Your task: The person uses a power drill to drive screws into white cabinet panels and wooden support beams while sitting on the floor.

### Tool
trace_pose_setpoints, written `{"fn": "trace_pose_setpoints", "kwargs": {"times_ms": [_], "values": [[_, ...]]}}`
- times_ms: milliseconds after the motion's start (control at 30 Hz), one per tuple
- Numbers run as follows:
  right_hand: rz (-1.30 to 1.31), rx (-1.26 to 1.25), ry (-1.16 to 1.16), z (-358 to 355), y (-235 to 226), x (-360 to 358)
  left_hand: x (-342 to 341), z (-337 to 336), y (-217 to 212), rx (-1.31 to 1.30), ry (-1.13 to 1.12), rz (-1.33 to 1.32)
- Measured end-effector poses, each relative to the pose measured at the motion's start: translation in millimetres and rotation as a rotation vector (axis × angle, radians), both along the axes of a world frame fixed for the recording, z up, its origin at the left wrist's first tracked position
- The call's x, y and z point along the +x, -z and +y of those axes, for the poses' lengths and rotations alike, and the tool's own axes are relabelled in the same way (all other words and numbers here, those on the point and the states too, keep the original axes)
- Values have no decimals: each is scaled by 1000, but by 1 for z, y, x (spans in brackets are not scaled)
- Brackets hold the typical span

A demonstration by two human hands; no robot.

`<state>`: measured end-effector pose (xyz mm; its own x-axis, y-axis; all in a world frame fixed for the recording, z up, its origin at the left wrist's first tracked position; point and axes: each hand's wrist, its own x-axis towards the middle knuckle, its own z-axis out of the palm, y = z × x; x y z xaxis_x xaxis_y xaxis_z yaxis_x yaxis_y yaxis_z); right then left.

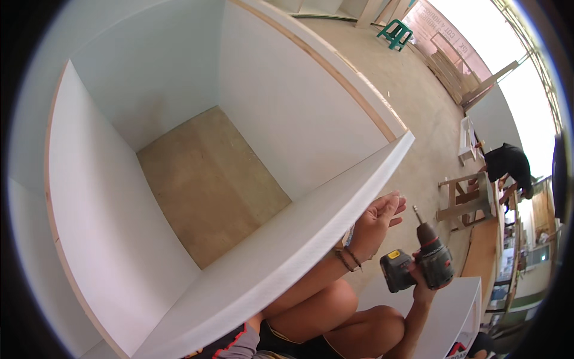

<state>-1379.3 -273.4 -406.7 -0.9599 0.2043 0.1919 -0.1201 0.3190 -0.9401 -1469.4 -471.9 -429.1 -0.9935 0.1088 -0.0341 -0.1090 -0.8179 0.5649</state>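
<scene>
A large white box-shaped cabinet frame [311,239] with bare wooden edges stands before me, and the brown floor shows through its open far side. My left hand [376,222], with cords around its wrist, is beside the outer face of the near panel. Its thumb and fingertips are pinched together; whatever they hold is too small to make out. My right hand [420,276] grips a dark cordless drill [435,263] by the handle. The drill's bit points up and away, a little right of my left fingers, apart from the panel.
Beyond the cabinet, a green plastic stool [396,34] stands on the concrete floor [365,45]. To the right, a person in black [508,164] bends over near a wooden stool [469,197]. A white panel piece [460,293] lies beside my right forearm. Boards [442,72] lean farther back.
</scene>
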Motion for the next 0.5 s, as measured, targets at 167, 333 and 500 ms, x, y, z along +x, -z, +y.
{"fn": "trace_pose_setpoints", "kwargs": {"times_ms": [167, 333, 500], "values": [[-114, -14, -50, 6, 5, 4, 7, 18, -4, 174, 21, -93], [-111, 3, -71, 10, 7, 2, 9, 24, -7, 345, 37, -150], [-147, -34, -112, 12, 21, -1, 10, 20, -8, 319, 10, -93]]}}
